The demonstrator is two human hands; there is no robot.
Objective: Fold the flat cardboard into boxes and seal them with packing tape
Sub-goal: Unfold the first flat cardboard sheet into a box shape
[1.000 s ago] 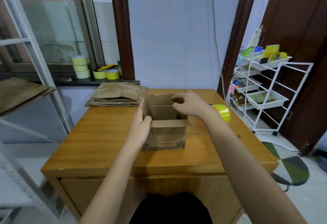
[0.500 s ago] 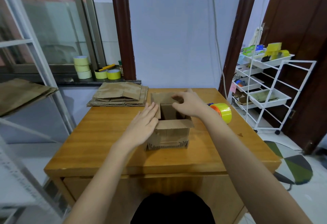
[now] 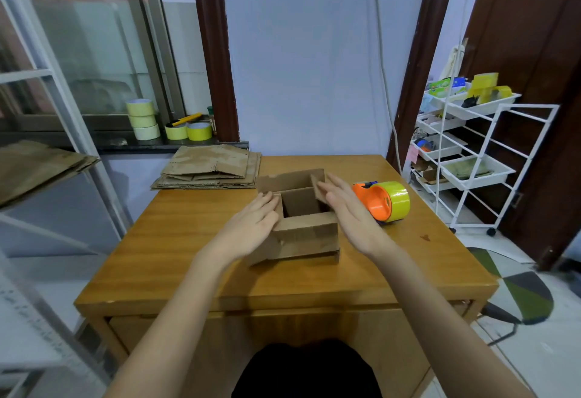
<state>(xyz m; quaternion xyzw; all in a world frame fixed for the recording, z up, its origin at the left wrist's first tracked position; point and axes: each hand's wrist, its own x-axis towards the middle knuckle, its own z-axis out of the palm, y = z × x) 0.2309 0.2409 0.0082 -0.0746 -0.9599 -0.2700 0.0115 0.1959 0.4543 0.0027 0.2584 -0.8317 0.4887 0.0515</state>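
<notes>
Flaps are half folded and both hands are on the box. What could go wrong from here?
1. Both the left hand and right hand press the box flaps with flat fingers; releasing one for the tape dispenser may let the flaps spring open.
2. The dispenser sits close beside the right hand, so a sideways sweep could knock it toward the table edge.

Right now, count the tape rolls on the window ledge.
5. Three stand stacked: top, middle, bottom. Two yellow ones sit beside them: left, right. More may be hidden behind.
</notes>
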